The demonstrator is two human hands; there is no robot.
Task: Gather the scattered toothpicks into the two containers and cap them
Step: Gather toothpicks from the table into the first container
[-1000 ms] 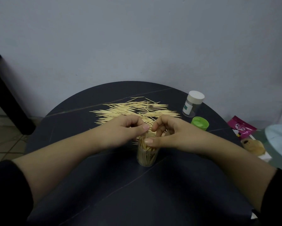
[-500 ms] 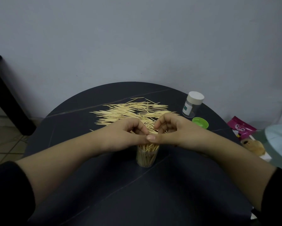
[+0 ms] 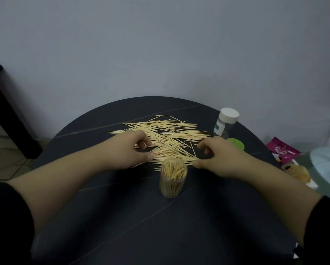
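One open container (image 3: 173,180), one capped container (image 3: 225,123), one green cap (image 3: 236,144), scattered toothpicks (image 3: 168,131)

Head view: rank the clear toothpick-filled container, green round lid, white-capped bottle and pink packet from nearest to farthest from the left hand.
From the left hand:
1. Clear toothpick-filled container, just to its right, nearer the person.
2 and 3. Green round lid and white-capped bottle, across on the right; too close to call.
4. Pink packet, farthest right.
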